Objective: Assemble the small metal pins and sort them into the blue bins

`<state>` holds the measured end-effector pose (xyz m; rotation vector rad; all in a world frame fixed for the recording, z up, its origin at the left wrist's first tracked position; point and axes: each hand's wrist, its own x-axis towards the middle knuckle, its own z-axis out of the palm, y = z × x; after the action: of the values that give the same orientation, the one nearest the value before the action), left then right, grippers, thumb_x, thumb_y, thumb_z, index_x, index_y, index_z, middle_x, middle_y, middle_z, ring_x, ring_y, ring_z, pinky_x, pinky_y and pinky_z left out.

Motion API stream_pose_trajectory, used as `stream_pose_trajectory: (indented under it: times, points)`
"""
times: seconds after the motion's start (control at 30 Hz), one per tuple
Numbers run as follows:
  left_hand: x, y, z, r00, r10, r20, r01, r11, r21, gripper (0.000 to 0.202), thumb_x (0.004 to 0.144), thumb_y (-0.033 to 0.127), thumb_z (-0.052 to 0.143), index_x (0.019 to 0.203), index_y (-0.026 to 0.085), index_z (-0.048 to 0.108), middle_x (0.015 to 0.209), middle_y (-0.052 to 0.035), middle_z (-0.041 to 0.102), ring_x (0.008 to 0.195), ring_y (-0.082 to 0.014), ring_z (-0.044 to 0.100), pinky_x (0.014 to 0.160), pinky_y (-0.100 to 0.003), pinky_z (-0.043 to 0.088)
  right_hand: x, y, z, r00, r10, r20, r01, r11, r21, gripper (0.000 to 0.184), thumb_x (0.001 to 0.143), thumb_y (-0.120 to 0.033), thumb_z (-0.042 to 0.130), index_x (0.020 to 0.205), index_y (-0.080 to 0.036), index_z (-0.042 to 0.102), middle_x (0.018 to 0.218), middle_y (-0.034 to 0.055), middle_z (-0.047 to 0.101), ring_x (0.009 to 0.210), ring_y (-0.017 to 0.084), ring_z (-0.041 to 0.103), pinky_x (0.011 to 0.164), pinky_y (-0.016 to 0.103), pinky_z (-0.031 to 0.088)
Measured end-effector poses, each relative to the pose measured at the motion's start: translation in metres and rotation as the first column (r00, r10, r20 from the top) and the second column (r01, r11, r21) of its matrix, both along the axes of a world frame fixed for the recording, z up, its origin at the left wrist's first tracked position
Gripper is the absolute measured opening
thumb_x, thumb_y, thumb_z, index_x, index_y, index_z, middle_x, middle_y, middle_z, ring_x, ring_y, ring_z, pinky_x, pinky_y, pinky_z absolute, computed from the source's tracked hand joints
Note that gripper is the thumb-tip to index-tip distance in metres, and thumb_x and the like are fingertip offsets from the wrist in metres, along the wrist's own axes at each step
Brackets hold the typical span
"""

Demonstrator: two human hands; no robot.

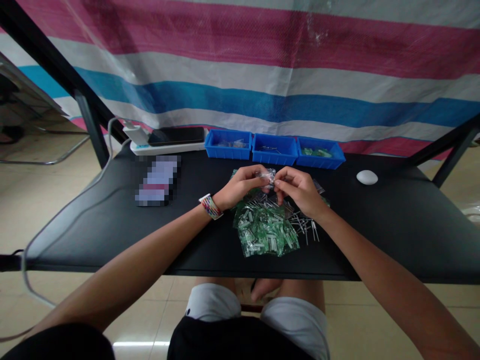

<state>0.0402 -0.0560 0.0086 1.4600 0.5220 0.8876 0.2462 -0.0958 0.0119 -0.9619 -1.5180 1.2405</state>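
Observation:
My left hand (240, 186) and my right hand (298, 190) meet above the black table (112, 220). Both pinch a small clear plastic bag (267, 176) between their fingertips. Just below them lies a pile of small green packets (264, 230). Several thin metal pins (303, 222) are scattered to the right of the pile. A woven band (210, 206) sits on my left wrist.
Three blue trays (274, 148) stand in a row at the table's back edge. A white power strip (165, 146) with a dark phone (176, 135) on it lies at the back left. A blurred card (157, 186) lies at left, a white oval object (366, 177) at right.

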Motion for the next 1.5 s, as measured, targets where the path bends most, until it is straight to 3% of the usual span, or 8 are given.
stream_pose_trajectory:
  times: [0.27,0.47,0.6,0.77,0.97,1.3,1.5]
  points:
    - [-0.0012,-0.0014,0.0034,0.996,0.055,-0.064,-0.05,0.996,0.076,0.023,0.091,0.035,0.077,0.092,0.014,0.069,0.083,-0.0039,0.072,0.075,-0.0123,0.066,0.074,-0.026,0.052,-0.0006,0.0003,-0.001,0.999,-0.009,-0.043,0.009,1.0,0.0,0.026,0.087,-0.041,0.079,0.09,-0.02,0.063,0.078,-0.0006,0.068,0.051,0.011,0.061,0.048,0.026,0.055]
    - [-0.0006,0.0009,0.0009,0.999,0.033,0.033,-0.033,0.999,-0.011,0.024,0.088,0.032,0.079,0.101,0.014,0.069,0.092,-0.0047,0.072,0.082,-0.0144,0.07,0.078,-0.028,0.056,-0.0013,0.0018,-0.0029,0.997,-0.021,-0.069,0.019,0.999,-0.026,0.028,0.087,-0.043,0.079,0.087,-0.021,0.062,0.074,-0.0016,0.065,0.05,0.01,0.06,0.047,0.026,0.056]
    - [-0.0018,0.0025,0.0003,0.996,0.05,0.071,-0.046,0.998,-0.053,0.022,0.086,0.029,0.078,0.097,0.014,0.067,0.089,-0.0033,0.07,0.08,-0.014,0.069,0.078,-0.027,0.056,-0.0019,0.0017,-0.0044,0.99,-0.066,-0.121,0.059,0.996,-0.059,0.027,0.086,-0.042,0.079,0.087,-0.021,0.062,0.072,-0.0031,0.063,0.049,0.01,0.059,0.046,0.024,0.055]
    - [-0.0026,0.0033,0.0024,0.996,0.085,0.031,-0.084,0.996,-0.013,0.019,0.086,0.029,0.077,0.091,0.015,0.064,0.083,-0.0013,0.068,0.077,-0.0131,0.068,0.076,-0.027,0.056,-0.001,0.0008,-0.0025,0.982,-0.077,-0.17,0.062,0.994,-0.092,0.022,0.086,-0.037,0.077,0.087,-0.021,0.062,0.074,-0.0029,0.064,0.05,0.01,0.06,0.046,0.025,0.056]
    - [-0.0013,0.0024,0.0037,0.996,0.093,0.015,-0.094,0.995,0.034,0.019,0.086,0.029,0.078,0.088,0.015,0.065,0.08,-0.0004,0.066,0.075,-0.0123,0.066,0.075,-0.026,0.056,-0.0003,-0.0003,-0.002,0.991,-0.077,-0.107,0.068,0.994,-0.091,0.025,0.086,-0.04,0.079,0.091,-0.021,0.065,0.078,-0.0011,0.066,0.053,0.011,0.061,0.048,0.026,0.057]
    - [-0.0042,0.0064,-0.0007,0.986,0.069,0.152,-0.052,0.992,-0.112,0.016,0.092,0.029,0.069,0.096,0.014,0.07,0.083,-0.0038,0.07,0.077,-0.0133,0.069,0.078,-0.027,0.057,-0.0008,0.0035,-0.0024,0.982,-0.167,-0.09,0.164,0.985,-0.046,0.03,0.083,-0.045,0.082,0.084,-0.02,0.063,0.072,-0.0016,0.065,0.049,0.01,0.059,0.046,0.025,0.054]
    - [-0.0029,0.0035,0.0018,0.989,0.093,0.117,-0.082,0.992,-0.1,0.012,0.089,0.025,0.073,0.093,0.015,0.068,0.084,-0.0029,0.07,0.077,-0.013,0.069,0.079,-0.028,0.058,0.0,0.0031,-0.0037,0.982,-0.166,-0.095,0.157,0.983,-0.09,0.027,0.083,-0.041,0.079,0.085,-0.021,0.061,0.072,-0.0031,0.062,0.05,0.01,0.058,0.047,0.025,0.055]
